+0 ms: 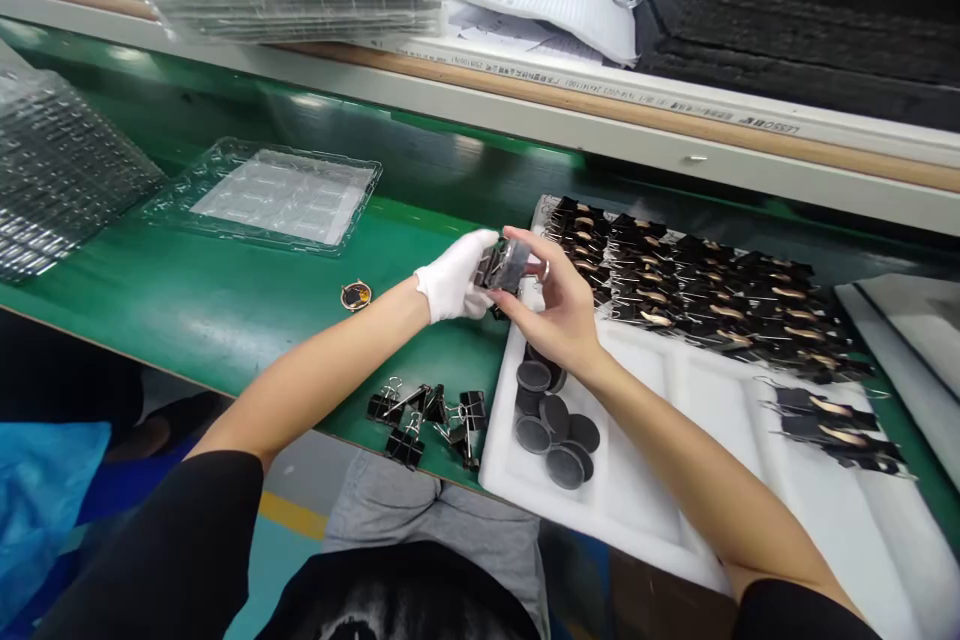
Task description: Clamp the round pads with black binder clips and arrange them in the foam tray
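My left hand (454, 276), in a white glove, and my bare right hand (556, 305) are both closed on a small dark clipped part (504, 266), held above the left end of a white foam tray (675, 480). Several dark round discs (555, 425) lie in the tray just below my right wrist. A loose pile of black binder clips (427, 417) sits on the green belt under my left forearm. Rows of clipped parts (705, 295) fill the far side of the tray.
A clear plastic blister tray (270, 195) lies on the green belt (187, 290) at left, with a small round brown piece (355, 295) near it. Stacks of clear trays (45, 170) stand at far left and on the back shelf. Black foam sheets (810, 10) are piled at upper right.
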A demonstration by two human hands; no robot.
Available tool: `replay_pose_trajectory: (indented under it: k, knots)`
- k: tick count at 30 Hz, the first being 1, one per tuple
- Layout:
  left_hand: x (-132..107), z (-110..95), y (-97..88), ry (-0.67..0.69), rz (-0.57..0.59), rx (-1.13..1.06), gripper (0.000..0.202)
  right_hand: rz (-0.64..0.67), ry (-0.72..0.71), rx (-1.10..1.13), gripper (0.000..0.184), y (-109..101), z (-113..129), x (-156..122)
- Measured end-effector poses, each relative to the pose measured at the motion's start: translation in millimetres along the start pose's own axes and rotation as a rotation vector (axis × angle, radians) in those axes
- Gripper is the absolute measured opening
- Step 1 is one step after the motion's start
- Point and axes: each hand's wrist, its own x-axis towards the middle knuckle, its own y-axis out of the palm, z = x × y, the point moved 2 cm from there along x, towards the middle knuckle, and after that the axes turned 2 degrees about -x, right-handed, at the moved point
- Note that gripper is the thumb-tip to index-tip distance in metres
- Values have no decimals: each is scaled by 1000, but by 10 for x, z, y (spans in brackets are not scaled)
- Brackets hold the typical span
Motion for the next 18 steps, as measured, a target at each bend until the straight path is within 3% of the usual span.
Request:
replay_pose_trajectory:
  k: [2, 3, 5, 11, 18]
  knots:
    - [-109, 66, 32, -270, 146, 3, 61, 18, -40, -32, 57, -28, 37, 11]
    - [-146, 82, 31, -315, 193, 47, 62, 17, -43, -22, 57, -36, 65, 15]
    - [-170, 84, -11, -240, 213, 167, 61, -14, -8, 33, 62, -46, 132, 21]
    - [-215, -6, -300, 148, -21, 267, 68, -15, 274, 155, 94, -141, 255, 20]
    - [-404, 96, -540, 336, -57, 395, 70, 16, 654, 186, 75, -559, 188, -210]
